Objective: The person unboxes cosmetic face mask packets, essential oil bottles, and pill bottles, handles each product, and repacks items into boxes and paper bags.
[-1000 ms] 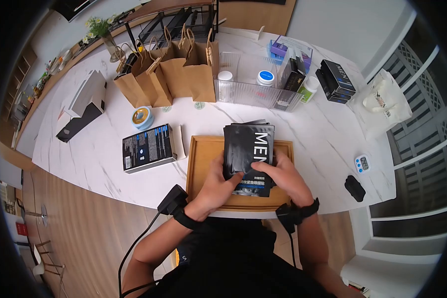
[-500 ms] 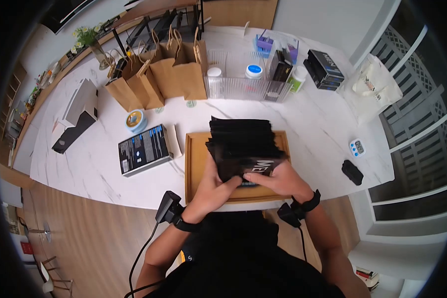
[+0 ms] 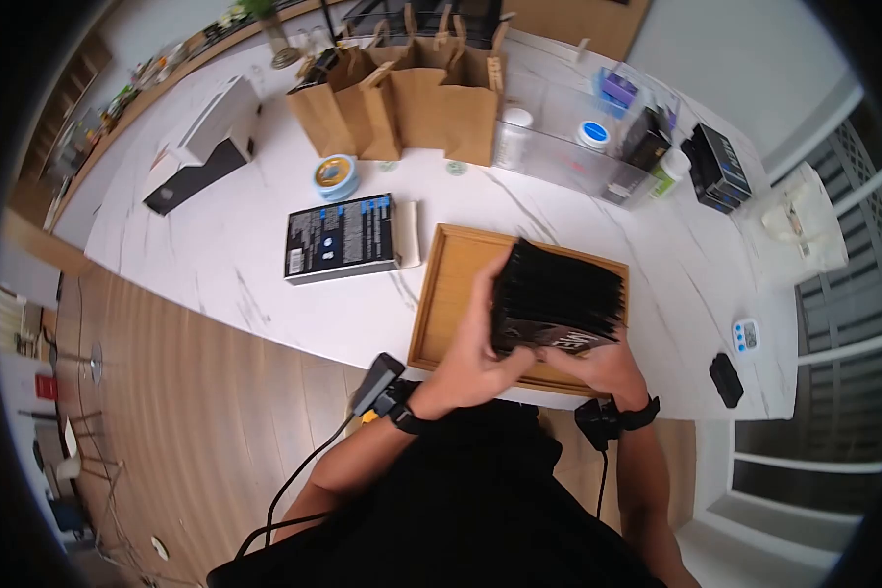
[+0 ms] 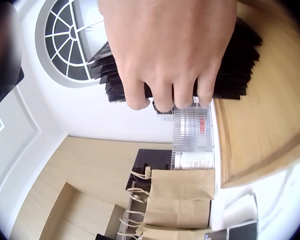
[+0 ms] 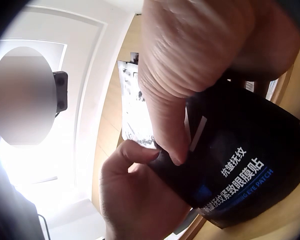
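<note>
Both hands hold a thick stack of black eye patch sachets [image 3: 559,289] over a wooden tray [image 3: 453,284]. The left hand [image 3: 475,358] grips the stack's left side; in the left wrist view its fingers [image 4: 162,92] bend over the sachets [image 4: 242,70]. From the right, the right hand [image 3: 612,367] grips the opposite side. Both thumbs press the front sachet, close together in the right wrist view, where "EYE PATCH" print shows on the black sachet [image 5: 235,175]. The sachets' layered upper edges face up in the head view. The right hand's fingers are mostly hidden behind the stack.
An opened black box [image 3: 341,235] lies left of the tray, near a blue round tub [image 3: 335,176]. Behind stand brown paper bags [image 3: 421,108] and a clear organizer [image 3: 559,162] with bottles. On the right are a small timer [image 3: 746,336] and a black object [image 3: 725,380].
The stack has tipped from its printed front facing up to its layered edges facing up, still held by both hands. The head view has shifted, so the table appears moved and turned.
</note>
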Demonstrator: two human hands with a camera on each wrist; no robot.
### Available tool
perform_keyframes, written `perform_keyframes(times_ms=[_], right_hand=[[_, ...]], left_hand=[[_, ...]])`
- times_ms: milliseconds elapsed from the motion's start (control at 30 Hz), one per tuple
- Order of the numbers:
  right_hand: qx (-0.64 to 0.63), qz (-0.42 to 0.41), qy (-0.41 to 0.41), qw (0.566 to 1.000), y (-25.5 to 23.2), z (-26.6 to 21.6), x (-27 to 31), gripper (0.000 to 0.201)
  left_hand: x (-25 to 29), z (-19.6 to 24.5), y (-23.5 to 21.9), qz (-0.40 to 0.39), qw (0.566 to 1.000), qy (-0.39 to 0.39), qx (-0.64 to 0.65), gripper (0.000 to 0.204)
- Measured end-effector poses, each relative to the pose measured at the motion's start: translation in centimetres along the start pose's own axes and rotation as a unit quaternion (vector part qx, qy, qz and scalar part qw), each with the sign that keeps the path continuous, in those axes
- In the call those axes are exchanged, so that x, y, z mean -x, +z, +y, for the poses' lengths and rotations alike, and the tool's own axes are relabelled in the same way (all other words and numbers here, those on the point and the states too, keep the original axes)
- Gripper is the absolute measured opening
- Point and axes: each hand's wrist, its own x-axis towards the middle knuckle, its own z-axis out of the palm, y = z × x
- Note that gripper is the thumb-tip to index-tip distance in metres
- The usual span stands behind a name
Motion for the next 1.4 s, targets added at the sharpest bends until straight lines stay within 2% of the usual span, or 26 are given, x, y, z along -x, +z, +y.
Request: perform_keyframes(times_ms=[33,67,100,167,200,233,300,367,400,500,633,700,733,833,867,900,967,1000,1033,1100,1133,1233,1400], right_hand=[[0.018,-0.011,-0.029,0.999,0.0,0.1,-0.1,0.061],[0.040,0.004,-0.055,0.998,0.2,0.4,-0.2,0.055],[0.037,-0.003,-0.062,0.997,0.5,0.3,-0.2,0.055],[-0.052,0.059,0.015,0.997,0.9,-0.2,0.1,0.047],[0.057,-0.006,0.023,0.998,-0.1,1.2,0.3,0.046],[0.059,-0.009,0.019,0.998,-0.2,0.9,0.3,0.046],[-0.103,0.022,0.083,0.991,-0.4,0.2,0.3,0.043],[-0.077,0.011,0.083,0.994,-0.3,0.3,0.2,0.041],[-0.051,0.001,0.083,0.995,-0.2,0.4,0.0,0.039],[-0.038,0.009,0.062,0.997,0.0,0.3,-0.2,0.034],[0.003,-0.002,0.073,0.997,-0.5,0.0,0.0,0.030],[-0.012,0.029,0.035,0.999,-0.4,-0.1,-0.3,0.030],[0.034,0.037,-0.013,0.999,-0.5,0.3,-0.5,0.030],[-0.006,0.045,0.025,0.999,-0.4,-0.1,-0.7,0.026],[0.027,0.033,-0.001,0.999,-0.6,0.1,-0.8,0.032],[0.027,0.034,0.005,0.999,-0.6,0.2,-0.7,0.032],[-0.141,0.022,0.098,0.985,-0.5,0.1,-0.5,0.041],[-0.177,0.002,0.140,0.974,-0.6,0.1,-0.5,0.047],[-0.179,-0.001,0.144,0.973,-0.6,-0.5,-0.7,0.047],[-0.261,-0.002,0.224,0.939,-0.2,-2.0,-1.1,0.044],[-0.260,-0.007,0.236,0.936,-0.2,-1.7,-1.2,0.046],[-0.258,-0.017,0.247,0.934,0.9,-1.3,-2.1,0.049],[-0.247,0.009,0.228,0.942,3.3,-0.3,-3.9,0.050]], left_hand=[[0.4,-0.2,0.8,0.009,0.997,-0.043,0.066,0.088],[0.2,-1.0,0.9,0.006,1.000,0.009,-0.006,0.083],[0.4,-1.2,1.0,0.012,0.999,0.009,-0.032,0.077],[0.4,-0.8,0.4,0.009,1.000,-0.012,-0.015,0.074],[0.2,-0.6,0.2,0.014,1.000,-0.008,-0.017,0.074],[0.1,-0.6,0.2,0.020,1.000,-0.001,-0.008,0.072],[0.2,-0.9,0.0,0.026,1.000,0.008,0.001,0.070],[0.6,-2.7,0.1,0.004,0.999,-0.026,-0.025,0.073],[0.7,-3.4,0.3,0.009,0.999,-0.001,-0.048,0.071],[0.7,-3.7,0.4,0.019,0.999,-0.006,-0.050,0.070],[0.7,-2.8,-0.1,0.007,1.000,-0.016,0.003,0.069],[0.2,-1.3,-0.7,-0.019,0.999,-0.026,-0.033,0.068],[-0.1,-0.9,-1.0,-0.027,0.998,-0.041,-0.042,0.065],[-0.6,-1.1,-1.6,-0.042,0.995,-0.043,-0.074,0.064],[-0.9,-1.2,-1.8,-0.043,0.995,-0.031,-0.089,0.066],[-1.0,-1.0,-2.0,-0.045,0.995,-0.035,-0.085,0.066],[-1.2,0.2,-2.1,-0.050,0.989,-0.120,-0.063,0.071],[-1.1,0.9,-1.9,-0.044,0.989,-0.130,-0.048,0.073],[-1.0,1.5,-1.9,-0.041,0.989,-0.135,-0.046,0.073],[-0.6,2.2,-1.9,0.009,0.973,-0.225,0.054,0.066],[-0.4,2.2,-2.4,0.012,0.962,-0.263,0.073,0.072],[0.8,1.2,-3.3,0.032,0.956,-0.284,0.070,0.077],[1.5,0.9,-3.8,0.052,0.972,-0.229,-0.001,0.069]])
